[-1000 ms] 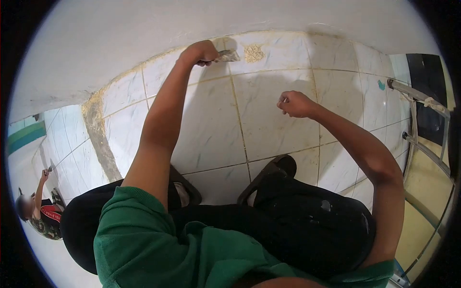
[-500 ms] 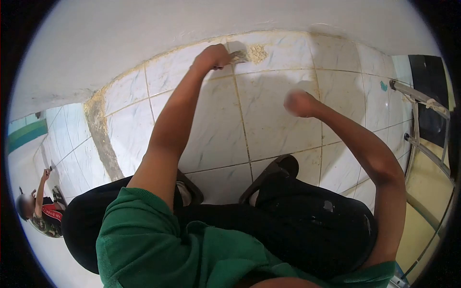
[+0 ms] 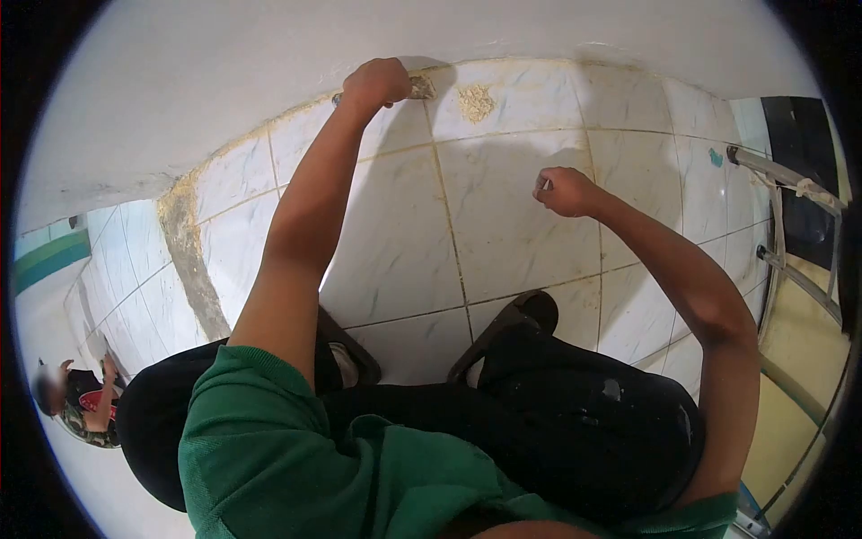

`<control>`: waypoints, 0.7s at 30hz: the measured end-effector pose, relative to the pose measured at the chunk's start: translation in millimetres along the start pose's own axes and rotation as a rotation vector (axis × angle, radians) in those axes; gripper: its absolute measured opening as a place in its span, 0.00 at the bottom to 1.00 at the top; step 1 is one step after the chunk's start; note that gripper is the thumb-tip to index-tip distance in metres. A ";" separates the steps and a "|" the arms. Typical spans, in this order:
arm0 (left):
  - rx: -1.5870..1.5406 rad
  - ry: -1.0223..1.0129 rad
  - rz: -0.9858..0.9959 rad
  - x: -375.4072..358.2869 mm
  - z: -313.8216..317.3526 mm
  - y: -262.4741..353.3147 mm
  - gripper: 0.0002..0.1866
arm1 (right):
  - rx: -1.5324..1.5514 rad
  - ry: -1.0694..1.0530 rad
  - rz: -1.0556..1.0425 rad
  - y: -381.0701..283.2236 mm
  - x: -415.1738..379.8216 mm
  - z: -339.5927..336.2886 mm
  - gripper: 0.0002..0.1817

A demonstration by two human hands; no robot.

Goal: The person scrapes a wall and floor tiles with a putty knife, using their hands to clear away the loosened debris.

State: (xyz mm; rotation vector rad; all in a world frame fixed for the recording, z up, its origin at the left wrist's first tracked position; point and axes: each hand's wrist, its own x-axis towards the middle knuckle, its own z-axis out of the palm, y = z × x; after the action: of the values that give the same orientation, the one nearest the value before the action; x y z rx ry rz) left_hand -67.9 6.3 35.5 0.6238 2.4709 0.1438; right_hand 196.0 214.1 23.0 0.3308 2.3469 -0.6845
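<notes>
My left hand (image 3: 375, 83) is closed around a putty knife (image 3: 422, 87), mostly hidden by the fist. Its smeared blade sticks out to the right, close to where the white wall meets the tiles. A small heap of pale yellowish crumbs (image 3: 476, 103) lies on the tiles, right of the blade and apart from it. Over the tiles, to the right and nearer me, my right hand (image 3: 567, 192) has its fingers curled in. Something small and pale may show at its fingertips, but I cannot make it out.
White tiles (image 3: 521, 216) with yellowish joints surround my sandaled feet. A bare grey strip (image 3: 190, 256) runs along the tiles on the left. A metal ladder (image 3: 790, 175) stands at the right. Another person (image 3: 81, 404) works at the far left.
My left hand and the putty knife have moved left and up towards the wall, away from the crumbs. My right hand has barely moved. The other person's arm has come down.
</notes>
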 end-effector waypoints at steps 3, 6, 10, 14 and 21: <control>-0.008 -0.046 0.041 7.1 4.7 13.5 0.11 | -0.016 0.011 -0.016 -0.2 3.2 -0.1 0.14; -0.045 -0.115 0.088 24.0 14.0 17.2 0.11 | -0.007 0.010 0.028 -7.2 2.4 -4.1 0.14; -0.050 -0.136 0.053 21.4 8.6 7.8 0.12 | -0.018 0.013 0.003 -4.5 3.5 -4.6 0.14; -0.061 -0.131 0.024 22.7 6.3 -15.3 0.12 | -0.012 0.004 0.006 3.5 0.3 0.2 0.14; -0.172 -0.219 0.078 30.1 3.8 -11.8 0.09 | 0.003 0.002 0.015 4.8 4.0 -2.8 0.14</control>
State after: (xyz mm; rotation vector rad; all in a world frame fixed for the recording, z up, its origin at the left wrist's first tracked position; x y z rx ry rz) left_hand -92.2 9.7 14.1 0.6268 2.1975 0.2991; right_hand 193.4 219.9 20.3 0.3502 2.3430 -0.6812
